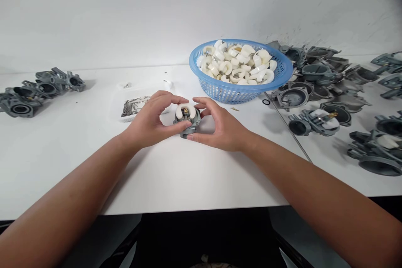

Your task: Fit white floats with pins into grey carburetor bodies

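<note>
A grey metal carburetor body (185, 133) rests on the white table between my two hands. A white C-shaped float (181, 112) sits on top of it, around a brass jet (186, 110). My left hand (157, 118) grips the float from the left, its index finger at the far side and its thumb across the near side. My right hand (220, 125) is curled around the carburetor's right side, with its thumb low at the front. Part of the carburetor is hidden by my fingers.
A blue basket (241, 92) full of white floats stands behind. To its left is a clear tray (117, 115) of thin metal pins (134, 106). Carburetor bodies lie at left (47, 88) and right (320, 71). A black O-ring (266, 102) and a small brass piece (235, 109) lie nearby.
</note>
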Available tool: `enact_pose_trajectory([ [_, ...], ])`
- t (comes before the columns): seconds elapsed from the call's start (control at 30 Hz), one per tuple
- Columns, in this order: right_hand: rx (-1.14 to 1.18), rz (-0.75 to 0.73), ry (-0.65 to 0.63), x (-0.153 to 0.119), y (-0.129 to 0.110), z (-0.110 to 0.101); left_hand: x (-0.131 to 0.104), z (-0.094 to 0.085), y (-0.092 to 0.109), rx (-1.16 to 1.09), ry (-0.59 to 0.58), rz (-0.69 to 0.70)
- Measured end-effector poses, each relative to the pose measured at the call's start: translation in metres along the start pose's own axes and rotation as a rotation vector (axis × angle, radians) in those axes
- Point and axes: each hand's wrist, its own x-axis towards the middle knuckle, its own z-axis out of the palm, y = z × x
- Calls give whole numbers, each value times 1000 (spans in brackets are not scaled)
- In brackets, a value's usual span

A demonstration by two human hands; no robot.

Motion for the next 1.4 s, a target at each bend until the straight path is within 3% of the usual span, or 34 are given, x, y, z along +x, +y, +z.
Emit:
enact_pose_trajectory([
  [0.23,12,14,-27,1,0,-5,-2,9,-1,-45,-26,-11],
  [0.67,-24,-22,-32,2,1,-4,-3,12,0,-309,-95,-241],
  [1.4,-32,-71,-12,2,4,-4,-2,11,2,-351,-146,-315],
])
